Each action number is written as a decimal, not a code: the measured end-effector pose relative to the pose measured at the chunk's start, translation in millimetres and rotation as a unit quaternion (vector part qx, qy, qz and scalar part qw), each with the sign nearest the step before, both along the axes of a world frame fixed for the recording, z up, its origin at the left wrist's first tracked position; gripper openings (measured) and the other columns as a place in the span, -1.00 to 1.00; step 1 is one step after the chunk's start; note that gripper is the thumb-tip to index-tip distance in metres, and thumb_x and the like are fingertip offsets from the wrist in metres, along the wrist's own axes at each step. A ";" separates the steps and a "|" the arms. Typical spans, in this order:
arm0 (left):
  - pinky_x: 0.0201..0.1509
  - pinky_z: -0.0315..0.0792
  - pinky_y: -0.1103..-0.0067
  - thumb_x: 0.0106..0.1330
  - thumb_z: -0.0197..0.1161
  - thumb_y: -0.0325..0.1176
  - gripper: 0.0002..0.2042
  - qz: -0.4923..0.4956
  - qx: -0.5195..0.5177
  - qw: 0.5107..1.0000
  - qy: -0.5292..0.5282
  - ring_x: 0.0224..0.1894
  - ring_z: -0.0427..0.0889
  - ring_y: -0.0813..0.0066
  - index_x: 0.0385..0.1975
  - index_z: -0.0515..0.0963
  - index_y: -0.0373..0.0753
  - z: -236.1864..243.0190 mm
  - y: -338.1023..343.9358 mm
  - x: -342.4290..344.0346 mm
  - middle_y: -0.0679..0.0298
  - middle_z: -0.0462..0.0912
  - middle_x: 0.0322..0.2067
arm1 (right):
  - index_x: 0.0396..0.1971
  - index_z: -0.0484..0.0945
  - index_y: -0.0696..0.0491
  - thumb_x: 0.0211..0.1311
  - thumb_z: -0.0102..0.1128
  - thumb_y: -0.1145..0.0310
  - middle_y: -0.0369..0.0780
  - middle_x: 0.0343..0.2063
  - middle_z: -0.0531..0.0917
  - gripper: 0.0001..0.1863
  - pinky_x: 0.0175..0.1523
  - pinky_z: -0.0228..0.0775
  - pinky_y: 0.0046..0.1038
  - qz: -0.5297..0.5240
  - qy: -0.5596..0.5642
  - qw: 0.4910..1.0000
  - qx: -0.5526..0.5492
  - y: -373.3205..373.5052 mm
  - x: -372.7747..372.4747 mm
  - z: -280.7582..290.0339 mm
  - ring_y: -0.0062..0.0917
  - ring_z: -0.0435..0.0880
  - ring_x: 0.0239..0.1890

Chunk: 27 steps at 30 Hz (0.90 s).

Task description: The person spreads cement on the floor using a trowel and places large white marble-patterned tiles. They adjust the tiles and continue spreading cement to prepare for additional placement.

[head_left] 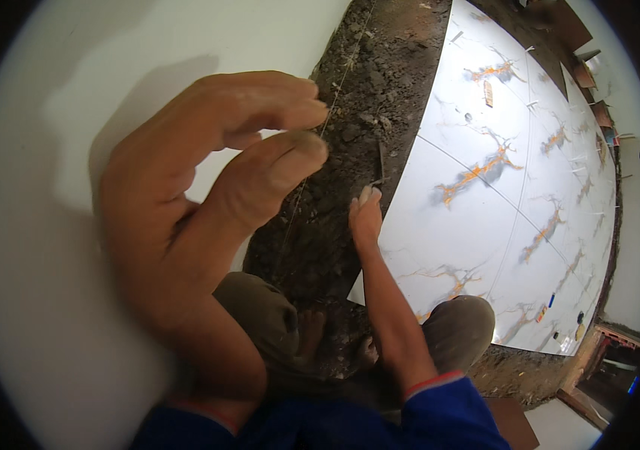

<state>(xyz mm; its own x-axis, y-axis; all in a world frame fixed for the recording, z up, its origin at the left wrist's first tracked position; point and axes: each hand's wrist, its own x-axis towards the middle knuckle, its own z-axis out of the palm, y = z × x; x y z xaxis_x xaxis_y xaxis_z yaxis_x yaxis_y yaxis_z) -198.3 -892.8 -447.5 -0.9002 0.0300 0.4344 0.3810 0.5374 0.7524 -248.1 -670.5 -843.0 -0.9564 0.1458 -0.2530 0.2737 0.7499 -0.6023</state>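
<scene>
My left hand [200,165] is raised large and close over the left side, its fingers curved and the thumb apart from them, with nothing seen between. Behind its fingertips passes a thin string [348,69], which runs lengthwise above the dark soil [380,97]. Farther down, at the right border of the soil strip, my right hand [366,219] is closed around the handle of a trowel [381,163]. The narrow trowel blade points away from me over the soil, beside the edge of the white tiles [440,232].
Large tiles with grey and orange veins cover the right side. A small orange-and-white bar-shaped object [488,94] and several little things lie on them. A white wall [27,247] rises at the left. An open frame [609,367] stands at the lower right.
</scene>
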 end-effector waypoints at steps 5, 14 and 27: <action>-0.10 0.61 0.42 0.50 0.10 -0.24 -0.69 -0.004 0.025 0.996 0.089 -0.12 0.75 0.19 -0.10 0.62 -0.39 -2.9 0.0 2.3 -0.27 0.66 -0.01 | 0.30 0.27 0.17 0.49 0.09 0.15 -0.03 -0.13 0.63 -0.45 -0.03 0.55 -0.08 -0.108 0.040 0.940 -0.320 16.4 5.6 -17.6 -0.13 0.70 -0.16; -0.19 0.64 0.39 0.53 0.11 0.09 -0.52 -0.025 0.071 0.993 0.095 -0.18 0.73 0.12 -0.30 0.55 -0.31 -12.8 -11.8 -0.6 -0.30 0.64 -0.01 | 0.13 0.38 0.30 0.57 -0.08 -0.01 -0.03 -0.37 0.62 -0.41 -0.33 0.54 -0.12 -0.131 -0.014 0.928 -0.348 -34.2 -217.1 -31.3 -0.27 0.65 -0.47; 0.01 0.51 0.35 0.53 0.09 0.06 -0.61 0.109 0.070 0.990 0.058 -0.17 0.69 0.29 -0.13 0.50 -0.20 -16.4 6.7 -5.3 -0.24 0.58 0.08 | 0.01 0.57 0.26 0.44 0.04 -0.09 0.16 0.02 0.67 -0.39 0.22 0.47 0.00 0.168 0.043 0.975 0.142 8.4 -329.6 2.2 0.11 0.62 0.14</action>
